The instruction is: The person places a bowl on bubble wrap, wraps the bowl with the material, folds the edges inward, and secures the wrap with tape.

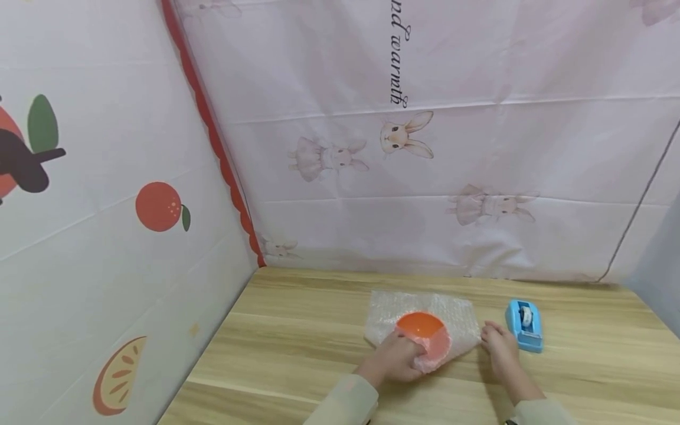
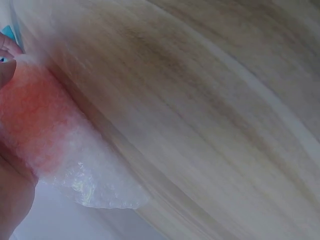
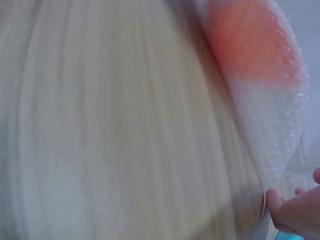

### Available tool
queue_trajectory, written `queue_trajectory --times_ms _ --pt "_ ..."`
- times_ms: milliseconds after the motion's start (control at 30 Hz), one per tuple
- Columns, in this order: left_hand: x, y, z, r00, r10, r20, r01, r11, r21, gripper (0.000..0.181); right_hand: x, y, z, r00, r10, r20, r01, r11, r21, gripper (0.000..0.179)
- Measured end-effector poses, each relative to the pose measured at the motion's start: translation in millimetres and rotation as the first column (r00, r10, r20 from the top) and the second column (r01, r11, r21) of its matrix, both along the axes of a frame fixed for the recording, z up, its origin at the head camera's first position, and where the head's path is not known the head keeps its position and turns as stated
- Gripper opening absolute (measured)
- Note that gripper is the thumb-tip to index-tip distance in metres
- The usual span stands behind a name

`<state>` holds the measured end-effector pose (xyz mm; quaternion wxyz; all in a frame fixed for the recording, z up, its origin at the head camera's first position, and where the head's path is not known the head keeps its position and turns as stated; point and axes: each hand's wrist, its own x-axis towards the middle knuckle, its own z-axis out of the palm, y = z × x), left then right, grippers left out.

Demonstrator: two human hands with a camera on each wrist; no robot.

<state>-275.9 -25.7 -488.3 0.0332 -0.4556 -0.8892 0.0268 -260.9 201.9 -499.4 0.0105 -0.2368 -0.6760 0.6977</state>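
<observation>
An orange bowl stands on a sheet of bubble wrap, and a flap of the sheet is folded over its near side. My left hand grips the bowl at its near-left rim, with fingers curled over the edge onto the flap. In the left wrist view the orange shows through the bubble wrap beside that hand. At the sheet's right corner, my right hand pinches the wrap. The right wrist view shows the wrap drawn taut toward the thumb of this hand.
A blue tape dispenser with a roll of tape sits just right of my right hand. All this stands on a wood-grain table. Printed cloths hang behind the table and along its left side.
</observation>
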Motion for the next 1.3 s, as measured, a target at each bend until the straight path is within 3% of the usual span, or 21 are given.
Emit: queue_trajectory --times_ms 67,367,600,833,1000,1100,1300 --pt "1.4 -0.4 0.8 1.000 -0.004 -0.002 0.004 1.000 -0.007 0.027 -0.5 1.4 -1.0 1.000 -0.024 0.003 0.024 1.000 -0.007 0.057" --pt "6.9 -2.1 1.4 1.000 -0.023 0.003 0.023 1.000 0.002 0.022 -3.7 3.9 -4.8 0.996 -0.074 0.046 0.066 0.987 0.145 0.052" --pt "9.5 0.1 -0.1 0.999 -0.038 -0.025 0.038 0.999 0.011 0.018 -6.3 7.9 -5.7 0.998 -0.018 0.052 0.005 0.971 0.238 0.055" --pt "9.1 -0.4 -2.9 0.999 -0.033 -0.022 0.033 0.999 0.028 0.017 -14.7 8.3 -5.0 0.988 0.146 0.039 -0.150 0.916 0.372 0.059" --pt "9.5 -0.8 -2.7 0.999 -0.039 -0.020 0.039 0.999 0.031 0.017 -16.8 4.0 -1.3 0.986 0.165 0.033 -0.161 0.864 0.476 0.058" --pt "10.2 -0.9 -2.3 0.999 -0.042 -0.025 0.043 0.999 0.019 0.017 -15.1 -1.4 2.9 0.988 0.148 0.034 -0.147 0.867 0.477 0.060" --pt "9.3 0.0 2.2 0.999 -0.047 -0.015 0.047 0.999 0.007 0.015 -11.6 -10.6 12.1 0.994 0.100 -0.037 -0.077 0.913 0.401 0.061"
